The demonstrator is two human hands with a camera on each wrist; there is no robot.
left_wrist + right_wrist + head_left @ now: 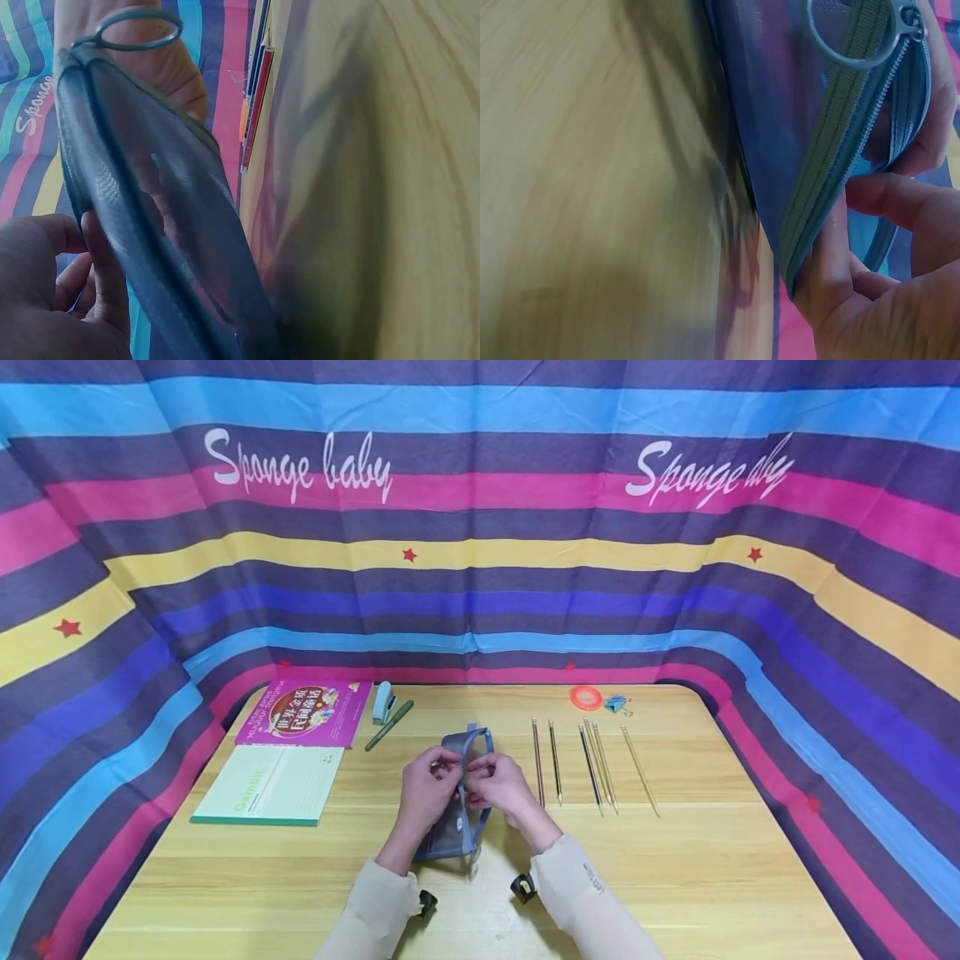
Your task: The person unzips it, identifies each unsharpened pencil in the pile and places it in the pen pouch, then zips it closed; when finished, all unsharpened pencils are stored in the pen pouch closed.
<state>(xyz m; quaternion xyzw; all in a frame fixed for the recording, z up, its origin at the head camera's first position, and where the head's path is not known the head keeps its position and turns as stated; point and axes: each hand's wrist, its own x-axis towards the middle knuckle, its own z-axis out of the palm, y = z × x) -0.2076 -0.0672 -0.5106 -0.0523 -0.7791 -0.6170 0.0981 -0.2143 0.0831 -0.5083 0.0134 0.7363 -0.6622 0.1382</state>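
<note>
Grey-blue see-through mesh zip pouch, at the near middle of the pale wood-grain table, held on edge between both hands, mouth parted; can't tell if its underside fully rests on the wood. Left hand: thumb and forefinger pinch the left rim. Right hand: thumb and forefinger pinch the zipped edge, other fingers bent below. Metal-look round zip ring hangs free at the near end. Risks: grip is fingertip only on thin, floppy fabric, so a rim could slip and the mouth sag shut. Uneven pulling might twist the pouch or strain the zip teeth; loose mesh could snag if the slider moves. The ring might catch a finger. Six slim wooden pencils lie to the right, the nearest close to the right hand; a wide elbow or wrist swing could roll them.
</note>
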